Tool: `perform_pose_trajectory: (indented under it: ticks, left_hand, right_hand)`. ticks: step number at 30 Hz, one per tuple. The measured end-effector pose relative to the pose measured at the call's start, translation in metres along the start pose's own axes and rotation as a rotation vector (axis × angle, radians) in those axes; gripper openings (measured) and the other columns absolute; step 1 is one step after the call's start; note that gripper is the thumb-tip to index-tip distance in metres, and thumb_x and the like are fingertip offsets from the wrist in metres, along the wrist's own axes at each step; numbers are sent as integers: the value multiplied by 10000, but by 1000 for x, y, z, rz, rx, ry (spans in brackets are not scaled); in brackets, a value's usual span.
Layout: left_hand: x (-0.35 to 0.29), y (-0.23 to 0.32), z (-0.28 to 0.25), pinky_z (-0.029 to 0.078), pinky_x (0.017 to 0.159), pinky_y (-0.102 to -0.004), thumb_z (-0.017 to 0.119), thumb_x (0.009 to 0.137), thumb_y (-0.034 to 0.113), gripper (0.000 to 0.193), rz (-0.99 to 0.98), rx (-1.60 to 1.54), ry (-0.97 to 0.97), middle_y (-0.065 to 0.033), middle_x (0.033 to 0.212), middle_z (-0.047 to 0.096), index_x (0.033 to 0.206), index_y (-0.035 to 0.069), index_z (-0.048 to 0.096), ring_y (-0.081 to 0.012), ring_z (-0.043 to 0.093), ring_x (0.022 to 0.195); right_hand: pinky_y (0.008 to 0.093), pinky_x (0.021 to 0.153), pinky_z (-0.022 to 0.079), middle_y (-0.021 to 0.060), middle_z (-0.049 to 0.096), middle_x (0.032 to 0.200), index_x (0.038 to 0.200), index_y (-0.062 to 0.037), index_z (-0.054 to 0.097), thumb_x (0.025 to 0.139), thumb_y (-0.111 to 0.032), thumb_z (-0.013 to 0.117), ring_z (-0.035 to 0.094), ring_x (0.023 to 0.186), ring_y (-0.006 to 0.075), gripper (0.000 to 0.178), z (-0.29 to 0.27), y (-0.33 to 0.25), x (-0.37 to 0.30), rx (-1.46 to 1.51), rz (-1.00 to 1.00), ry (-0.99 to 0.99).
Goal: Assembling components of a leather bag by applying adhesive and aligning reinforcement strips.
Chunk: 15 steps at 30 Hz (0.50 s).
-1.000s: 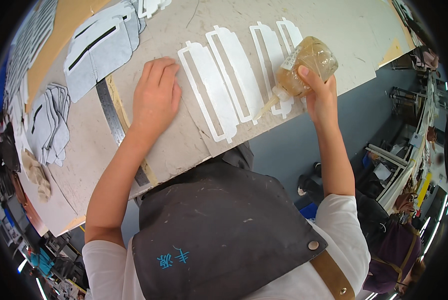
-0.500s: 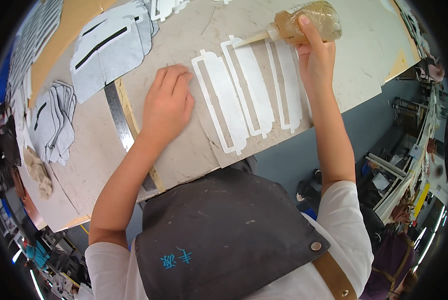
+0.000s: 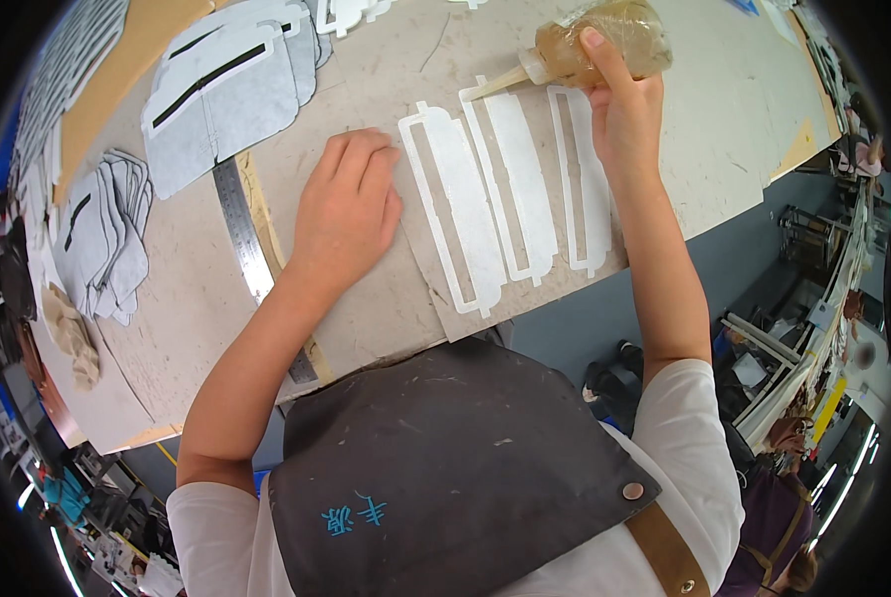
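My right hand (image 3: 624, 109) is wrapped around a clear squeeze bottle (image 3: 604, 48) of amber liquid, likely glue, tilted on its side. Its long nozzle points left, and the tip meets the upper left corner of the middle white cut-out piece (image 3: 530, 189), or hovers just over it. A similar white piece (image 3: 470, 199) lies to the left, and another white piece (image 3: 593, 189) lies to the right, under my right wrist. Each has a long narrow slot. My left hand (image 3: 351, 204) rests palm down on the board beside the left piece, its fingers loosely bent and holding nothing.
A steel ruler (image 3: 241, 229) lies left of my left forearm. Stacked grey-white panels with black slots (image 3: 236, 99) sit at the upper left, a smaller stack (image 3: 107, 234) below them. A crumpled beige cloth (image 3: 70, 338) lies near the left edge. The worktable's front edge (image 3: 396, 358) runs before my apron.
The nozzle tip has shifted left along the middle piece's top end to its corner. The view has shifted slightly, so the pieces appear farther right. My left hand stays beside the left piece.
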<state>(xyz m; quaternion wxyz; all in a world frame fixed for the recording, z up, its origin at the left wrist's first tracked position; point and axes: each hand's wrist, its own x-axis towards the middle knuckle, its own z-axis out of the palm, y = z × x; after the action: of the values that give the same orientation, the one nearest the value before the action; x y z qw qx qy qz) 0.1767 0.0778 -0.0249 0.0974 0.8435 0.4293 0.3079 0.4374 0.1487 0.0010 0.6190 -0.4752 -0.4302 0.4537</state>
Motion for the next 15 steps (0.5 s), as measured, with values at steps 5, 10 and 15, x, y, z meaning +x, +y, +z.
perform_pose_trajectory:
  ticks: [5,10,15]
  left_hand:
    - [0,0,0,498,816,-360,612,680,-52,299,23,25,6,-134,1063,561,976,-33,581,-303,544,995]
    - [0,0,1,476,841,-378,571,727,-87,270,-1,-13,11,-155,1079,570,992,-39,569,-335,551,993]
    - [0,0,0,472,838,-382,568,738,-84,263,4,-13,7,-153,1078,571,996,-35,567,-335,548,991]
  right_hand:
    - [255,694,447,30,602,880,984,-41,600,789,-235,730,563,808,96,305,2,-8,-13,-51,-6,-10]
    - [246,680,443,33,600,863,969,-34,597,766,-234,736,562,789,98,317,-7,-14,-33,-75,59,8]
    - [266,727,450,54,607,905,1011,-17,581,769,-217,717,572,837,121,342,-11,-23,-56,-98,89,34]
